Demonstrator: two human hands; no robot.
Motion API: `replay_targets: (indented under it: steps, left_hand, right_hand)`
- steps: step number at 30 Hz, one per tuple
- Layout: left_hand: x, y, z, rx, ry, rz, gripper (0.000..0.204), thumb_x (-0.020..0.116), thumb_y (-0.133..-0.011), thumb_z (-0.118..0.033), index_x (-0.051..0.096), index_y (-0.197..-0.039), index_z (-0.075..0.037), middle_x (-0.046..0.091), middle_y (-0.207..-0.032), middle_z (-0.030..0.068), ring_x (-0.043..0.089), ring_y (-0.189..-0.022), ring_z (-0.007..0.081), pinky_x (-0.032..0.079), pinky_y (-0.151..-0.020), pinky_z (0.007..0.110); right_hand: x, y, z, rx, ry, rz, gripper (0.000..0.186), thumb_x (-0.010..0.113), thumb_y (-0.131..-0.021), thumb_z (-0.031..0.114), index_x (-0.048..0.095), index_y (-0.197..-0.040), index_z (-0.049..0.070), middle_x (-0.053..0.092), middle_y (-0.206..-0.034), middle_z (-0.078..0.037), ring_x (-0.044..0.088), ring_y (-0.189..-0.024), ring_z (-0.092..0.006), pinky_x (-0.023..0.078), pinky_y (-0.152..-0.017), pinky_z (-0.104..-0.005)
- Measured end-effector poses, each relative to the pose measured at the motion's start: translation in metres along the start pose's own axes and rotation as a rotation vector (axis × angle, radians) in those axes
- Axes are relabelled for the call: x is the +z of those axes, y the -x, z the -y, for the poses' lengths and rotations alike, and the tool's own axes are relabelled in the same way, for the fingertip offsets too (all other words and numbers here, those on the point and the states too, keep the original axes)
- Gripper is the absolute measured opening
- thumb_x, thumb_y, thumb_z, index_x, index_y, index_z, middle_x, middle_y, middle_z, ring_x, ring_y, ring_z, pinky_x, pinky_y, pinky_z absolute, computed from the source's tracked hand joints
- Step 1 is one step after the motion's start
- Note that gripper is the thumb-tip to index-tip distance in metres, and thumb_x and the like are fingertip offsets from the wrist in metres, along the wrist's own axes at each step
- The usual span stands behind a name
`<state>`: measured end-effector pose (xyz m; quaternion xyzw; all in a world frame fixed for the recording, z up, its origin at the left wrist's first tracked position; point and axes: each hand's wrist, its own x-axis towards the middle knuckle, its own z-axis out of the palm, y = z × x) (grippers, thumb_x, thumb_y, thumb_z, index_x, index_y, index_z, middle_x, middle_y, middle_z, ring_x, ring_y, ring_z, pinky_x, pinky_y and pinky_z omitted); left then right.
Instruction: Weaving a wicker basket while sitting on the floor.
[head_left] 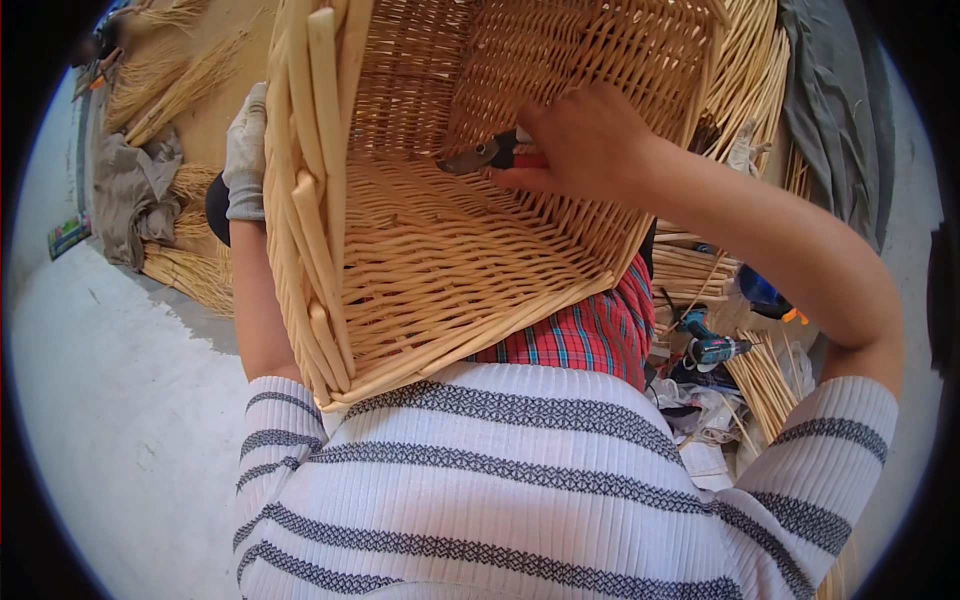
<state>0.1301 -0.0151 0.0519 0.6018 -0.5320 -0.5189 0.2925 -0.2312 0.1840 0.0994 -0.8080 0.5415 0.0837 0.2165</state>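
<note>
A rectangular wicker basket (450, 290) rests tilted on my lap, its open side toward me and its thick woven rim running down the left. My right hand (585, 140), bare, reaches into it and is closed round the red handles of a pair of pruning shears (478, 157). The dark blades point left, close to the woven inner wall. My left hand (247, 160), in a pale work glove, lies against the outside of the basket's left side. Its fingers are mostly hidden behind the rim, so their grip does not show.
Bundles of wicker rods (745, 70) lie at the far right beside a grey cloth (835, 120). A teal cordless drill (712, 350) sits on the right among rods and plastic. At the left are a crumpled grey cloth (135, 195) and thin rods (190, 85) on a board.
</note>
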Motion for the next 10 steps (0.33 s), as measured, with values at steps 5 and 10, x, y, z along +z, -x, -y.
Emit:
replay_targets:
  steps: [5,10]
  left_hand:
    - [-0.040,-0.047,-0.057,-1.346,0.979,-0.174,0.044,0.052,-0.103,-0.035,0.061,-0.127,0.001,0.066,-0.115,0.0066,0.061,-0.098,0.0123,0.050,-0.087,0.026]
    - [-0.007,0.127,-0.057,0.098,-0.086,0.000,0.042,0.052,-0.103,-0.034,0.061,-0.129,-0.002,0.066,-0.118,0.0072,0.059,-0.102,0.0112,0.049,-0.091,0.026]
  right_hand:
    - [-0.006,0.019,0.033,0.008,-0.270,0.059,0.077,0.049,-0.088,0.071,0.058,-0.121,0.003,0.068,-0.081,-0.018,0.068,-0.082,-0.0366,0.053,-0.072,-0.0447]
    - [0.015,0.011,0.037,-0.019,-0.294,-0.088,0.071,0.053,-0.086,0.070,0.068,-0.103,0.002,0.070,-0.085,-0.017,0.070,-0.086,-0.0345,0.054,-0.078,-0.0446]
